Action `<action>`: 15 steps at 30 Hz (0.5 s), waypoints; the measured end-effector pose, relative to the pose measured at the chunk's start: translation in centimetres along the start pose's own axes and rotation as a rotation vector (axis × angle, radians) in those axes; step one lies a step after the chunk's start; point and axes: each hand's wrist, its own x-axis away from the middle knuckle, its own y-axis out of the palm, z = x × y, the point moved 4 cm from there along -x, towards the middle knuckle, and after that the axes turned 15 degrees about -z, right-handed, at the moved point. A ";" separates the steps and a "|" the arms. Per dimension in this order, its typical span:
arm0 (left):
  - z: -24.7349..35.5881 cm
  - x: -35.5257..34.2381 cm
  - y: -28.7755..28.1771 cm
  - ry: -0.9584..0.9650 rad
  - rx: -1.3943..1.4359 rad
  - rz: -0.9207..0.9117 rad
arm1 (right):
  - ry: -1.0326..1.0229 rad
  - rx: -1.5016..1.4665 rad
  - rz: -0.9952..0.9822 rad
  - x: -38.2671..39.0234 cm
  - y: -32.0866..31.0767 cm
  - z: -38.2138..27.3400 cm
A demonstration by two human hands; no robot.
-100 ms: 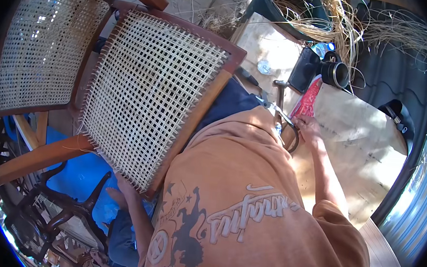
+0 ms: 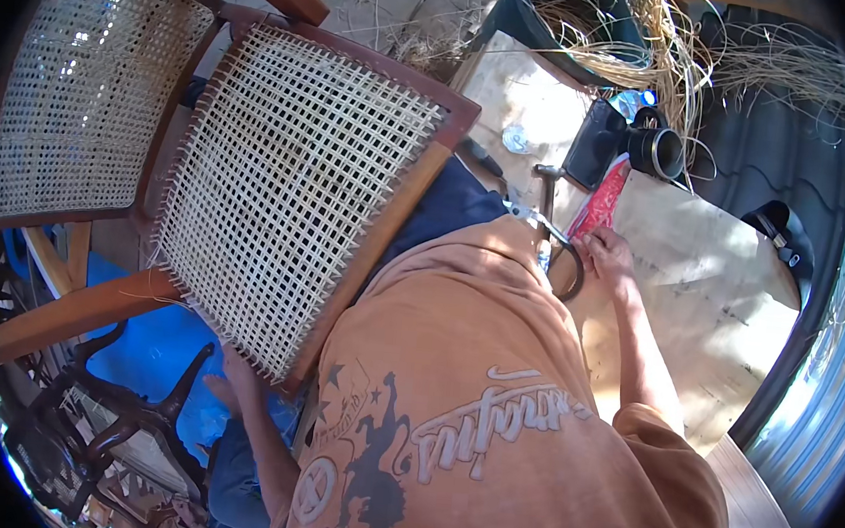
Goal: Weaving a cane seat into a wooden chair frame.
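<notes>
My right hand (image 2: 612,257) pinches the lower end of a red and white packet (image 2: 606,197), which lies over a pale wooden board. Just left of those fingers are dark-handled scissors (image 2: 570,279) and a hammer (image 2: 548,187). A wooden chair rests tilted across my lap, its seat woven in open cane (image 2: 294,189) with short strand ends along the edges. My left hand (image 2: 233,384) is at the seat's lower corner, thumb apart from the fingers; the rim partly hides it, and I see nothing held there.
On the board (image 2: 709,277) lie a black pouch (image 2: 594,143), a dark cylindrical object (image 2: 657,151) and a clear round piece (image 2: 516,138). A dark tub (image 2: 506,17) holds loose cane strands (image 2: 673,45). A black strap (image 2: 787,238) is at right. Dark carved wood (image 2: 122,429) stands lower left, near blue sheeting (image 2: 143,341).
The view has shifted slightly. My right hand keeps its pinch on the packet, and my left hand has moved a little at the seat corner.
</notes>
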 end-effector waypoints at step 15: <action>25.2 10.4 19.8 1.143 -0.599 -0.273 | -0.235 -0.413 -0.859 3.0 12.5 -17.9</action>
